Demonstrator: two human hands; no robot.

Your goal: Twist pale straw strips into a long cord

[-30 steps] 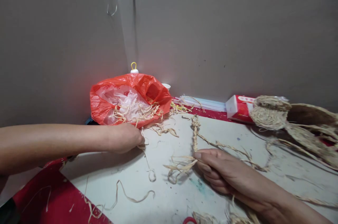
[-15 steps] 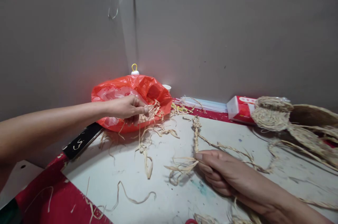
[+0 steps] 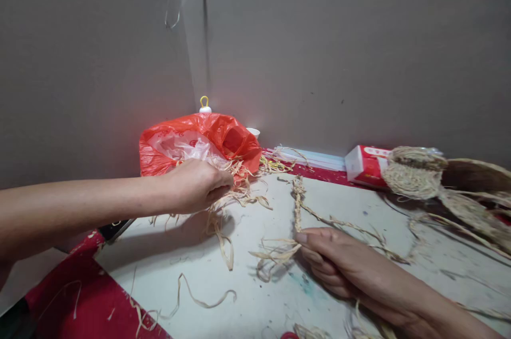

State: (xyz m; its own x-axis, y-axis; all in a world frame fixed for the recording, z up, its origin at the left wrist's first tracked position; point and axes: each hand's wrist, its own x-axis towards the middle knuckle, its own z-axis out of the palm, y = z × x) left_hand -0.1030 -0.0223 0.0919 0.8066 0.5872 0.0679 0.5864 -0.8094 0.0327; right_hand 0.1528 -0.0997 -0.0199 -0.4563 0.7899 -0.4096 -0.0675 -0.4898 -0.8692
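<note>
- The straw braid (image 3: 297,203) should handle feather-light, limp and dry, liable to fray; best held where the right hand (image 3: 333,259) pinches it, fingers against thumb, beside the loose ends (image 3: 290,251).
- It's on the table (image 3: 243,232), pale tan, knobbly.
- Left hand (image 3: 199,184) curled at the red plastic bag (image 3: 165,131); can't tell whether it's pinching anything.

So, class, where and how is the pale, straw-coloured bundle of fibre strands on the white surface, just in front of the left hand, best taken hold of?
Probably pinch the fibre bundle by its looped front tip, coming from the near side: that tip reaches onto bare white surface, while the back lies close to the left hand.
</note>
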